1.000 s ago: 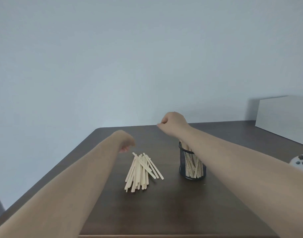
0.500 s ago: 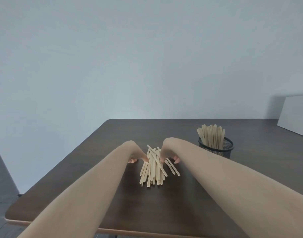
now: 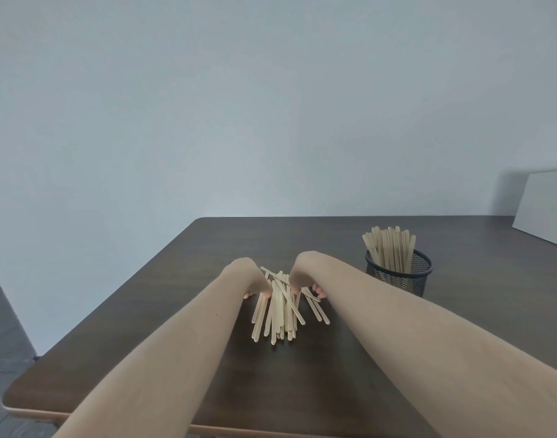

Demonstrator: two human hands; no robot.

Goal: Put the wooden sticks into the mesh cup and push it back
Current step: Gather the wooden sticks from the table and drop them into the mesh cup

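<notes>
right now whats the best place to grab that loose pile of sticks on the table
Take the pile of wooden sticks at its far end, squeezing in from both sides. The sticks lie roughly parallel, running away from the person and converging there, where the left hand and right hand already flank them. The near ends fan out, and a few strays on the right cross the bundle, so sweep those in first.
</notes>
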